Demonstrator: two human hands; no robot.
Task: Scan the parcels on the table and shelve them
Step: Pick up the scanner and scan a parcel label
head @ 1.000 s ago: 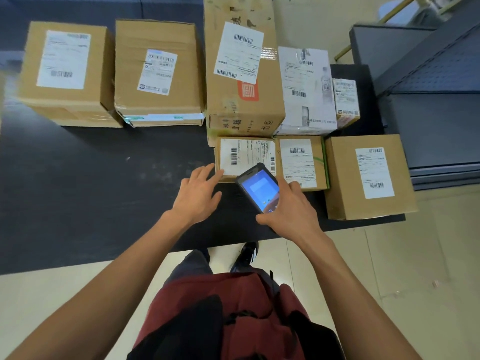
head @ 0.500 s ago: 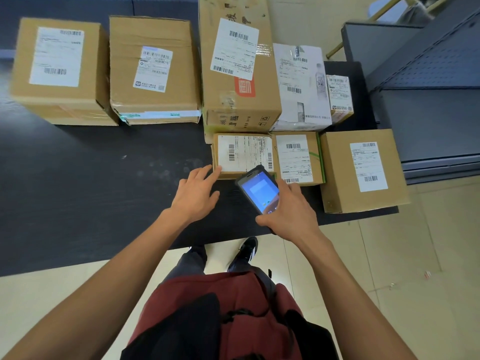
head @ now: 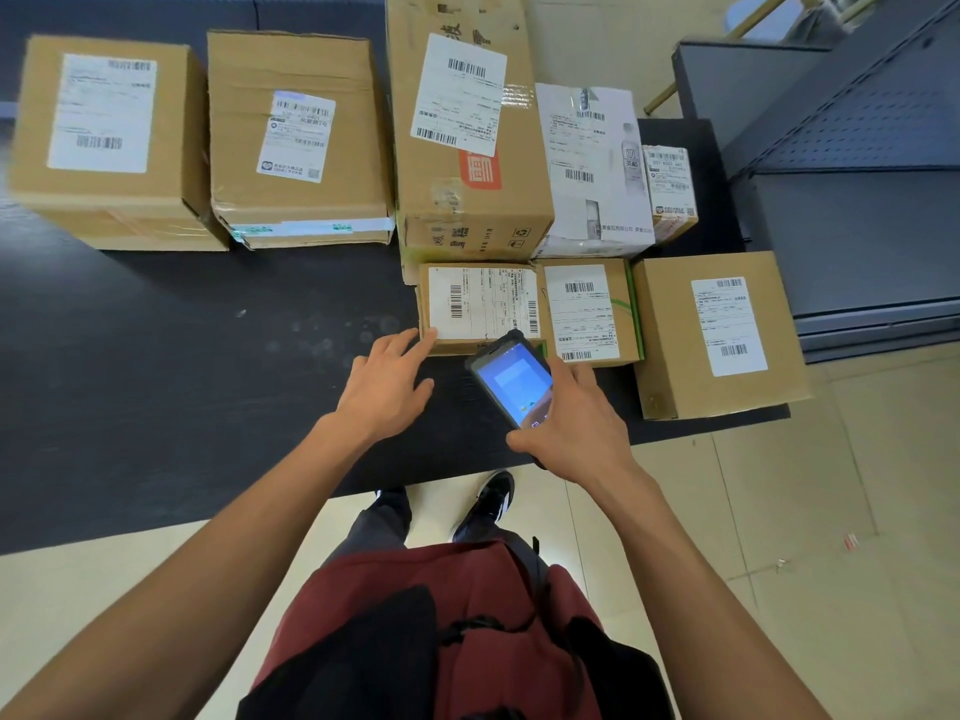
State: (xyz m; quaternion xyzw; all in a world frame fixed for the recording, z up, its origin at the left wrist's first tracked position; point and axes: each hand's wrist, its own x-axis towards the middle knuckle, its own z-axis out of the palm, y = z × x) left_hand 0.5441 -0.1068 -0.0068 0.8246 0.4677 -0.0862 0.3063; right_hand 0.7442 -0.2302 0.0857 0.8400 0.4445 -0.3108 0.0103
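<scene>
My right hand grips a black handheld scanner with a lit blue screen, its top end over the near edge of a small flat cardboard parcel with a white label. My left hand is flat with straight fingers, its fingertips touching that parcel's near left corner. Beside it on the right lies another small labelled parcel with green tape. All rest on a black table.
Several more labelled boxes fill the table: two at the back left, a tall one in the middle, a white one, a small one and a cube at the right edge. Grey metal shelving stands right.
Both hands stay almost in place at the small parcel. The scanner's top edged slightly closer over the parcel's near edge; the view shifted a little.
</scene>
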